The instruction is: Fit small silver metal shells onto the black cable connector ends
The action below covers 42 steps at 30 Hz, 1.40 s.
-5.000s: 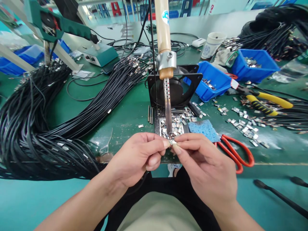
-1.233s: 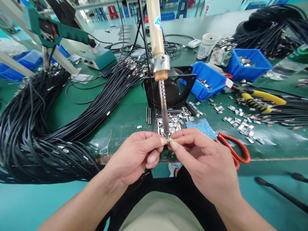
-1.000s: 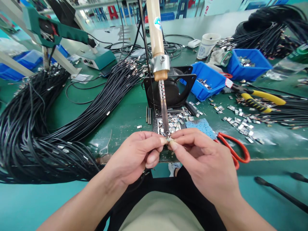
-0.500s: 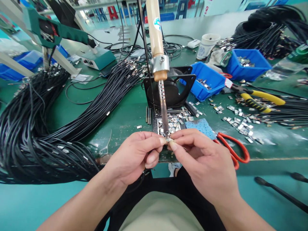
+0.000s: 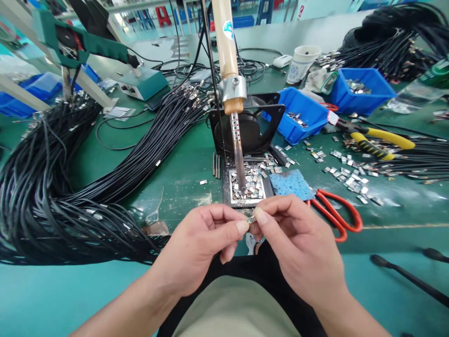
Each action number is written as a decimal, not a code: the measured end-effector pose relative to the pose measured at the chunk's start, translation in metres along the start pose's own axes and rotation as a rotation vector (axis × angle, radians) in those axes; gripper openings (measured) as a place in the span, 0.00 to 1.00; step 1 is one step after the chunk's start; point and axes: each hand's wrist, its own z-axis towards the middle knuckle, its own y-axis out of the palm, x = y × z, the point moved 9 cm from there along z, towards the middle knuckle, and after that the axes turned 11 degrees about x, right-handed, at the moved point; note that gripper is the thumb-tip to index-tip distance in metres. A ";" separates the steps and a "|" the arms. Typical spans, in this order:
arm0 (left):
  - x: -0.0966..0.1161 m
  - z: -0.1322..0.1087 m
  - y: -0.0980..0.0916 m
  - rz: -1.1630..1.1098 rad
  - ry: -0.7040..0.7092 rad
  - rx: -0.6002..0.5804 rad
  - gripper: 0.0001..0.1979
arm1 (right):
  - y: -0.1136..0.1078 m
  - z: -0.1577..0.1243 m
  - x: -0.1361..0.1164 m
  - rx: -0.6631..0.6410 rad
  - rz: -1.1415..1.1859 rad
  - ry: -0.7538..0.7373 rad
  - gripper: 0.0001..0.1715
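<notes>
My left hand (image 5: 205, 241) pinches one end of a small metal connector (image 5: 251, 219) between thumb and forefinger, at the table's front edge. From the other side, my right hand (image 5: 301, 243) has its thumb and fingers closed at the same connector. A thin strand shows by the right fingers, too fine to identify. Just above both hands, a soldering iron (image 5: 238, 159) with a wooden handle is held upright in a metal clamp, its tip pointing down. Beneath the tip lies a white-rimmed tray (image 5: 232, 200) heaped with small metal connectors. The tip is apart from the held connector.
A blue sponge (image 5: 291, 184) and red-handled scissors (image 5: 338, 215) lie right of the tray. Behind stand a black fan (image 5: 270, 133) and blue bins (image 5: 298, 112). Yellow-handled pliers (image 5: 386, 138) rest farther right. Black cable bundles (image 5: 122, 173) cover the left side.
Both hands have come down and toward me, away from the iron's tip, with the connector between them. The tray under the tip is now more exposed.
</notes>
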 end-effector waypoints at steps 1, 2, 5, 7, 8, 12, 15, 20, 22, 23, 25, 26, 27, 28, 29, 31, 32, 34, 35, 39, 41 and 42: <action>-0.001 -0.001 -0.001 -0.001 0.001 0.002 0.10 | 0.000 -0.001 -0.001 0.003 0.006 -0.013 0.05; -0.002 -0.002 -0.001 -0.001 0.002 0.006 0.10 | 0.000 -0.003 -0.001 0.005 0.011 -0.023 0.04; -0.004 -0.006 -0.004 0.006 0.010 0.018 0.11 | -0.001 -0.006 -0.003 0.010 0.016 -0.042 0.04; -0.005 -0.009 -0.005 0.009 0.016 0.024 0.11 | 0.000 -0.008 -0.004 0.010 0.015 -0.048 0.05; -0.006 -0.010 -0.005 0.008 0.020 0.025 0.11 | 0.000 -0.009 -0.005 0.009 0.014 -0.048 0.05; -0.007 -0.015 -0.004 -0.009 0.031 0.019 0.12 | 0.000 -0.012 -0.007 0.011 0.011 -0.049 0.05; -0.009 -0.017 -0.004 0.002 0.031 0.026 0.11 | 0.000 -0.014 -0.008 0.016 0.005 -0.049 0.05; -0.010 -0.022 -0.004 0.014 0.049 0.037 0.12 | -0.001 -0.019 -0.009 -0.002 0.032 -0.050 0.05; -0.009 -0.026 -0.003 0.029 0.070 0.042 0.12 | -0.002 -0.022 -0.007 -0.013 0.060 -0.038 0.05; -0.009 -0.028 -0.003 0.041 0.083 0.047 0.11 | -0.001 -0.024 -0.006 -0.020 0.078 -0.029 0.05; -0.007 -0.033 -0.003 0.067 0.109 0.058 0.11 | -0.001 -0.026 -0.002 -0.037 0.123 -0.003 0.05; -0.007 -0.035 -0.003 0.082 0.120 0.066 0.11 | 0.000 -0.028 0.000 -0.049 0.152 0.015 0.05; -0.006 -0.037 -0.003 0.096 0.131 0.074 0.11 | 0.002 -0.029 0.002 -0.064 0.191 0.039 0.05; -0.006 -0.039 -0.003 0.111 0.139 0.082 0.11 | 0.003 -0.030 0.005 -0.082 0.236 0.071 0.05; -0.005 -0.041 -0.002 0.124 0.144 0.088 0.12 | 0.005 -0.032 0.008 -0.100 0.281 0.102 0.05; -0.006 -0.045 -0.001 0.139 0.152 0.091 0.11 | 0.008 -0.036 0.013 -0.132 0.353 0.158 0.05; -0.006 -0.047 0.000 0.141 0.154 0.087 0.11 | 0.009 -0.037 0.014 -0.144 0.374 0.177 0.05; -0.006 -0.050 0.002 0.140 0.165 0.074 0.10 | 0.010 -0.041 0.017 -0.160 0.392 0.198 0.06; -0.006 -0.052 0.003 0.137 0.172 0.069 0.10 | 0.010 -0.042 0.017 -0.165 0.399 0.207 0.06; -0.004 -0.056 0.005 0.130 0.196 0.054 0.09 | 0.011 -0.047 0.017 -0.177 0.415 0.225 0.07; -0.004 -0.057 0.006 0.130 0.200 0.048 0.09 | 0.012 -0.048 0.016 -0.178 0.411 0.224 0.07; -0.004 -0.057 0.007 0.135 0.205 0.046 0.08 | 0.011 -0.049 0.015 -0.177 0.404 0.220 0.07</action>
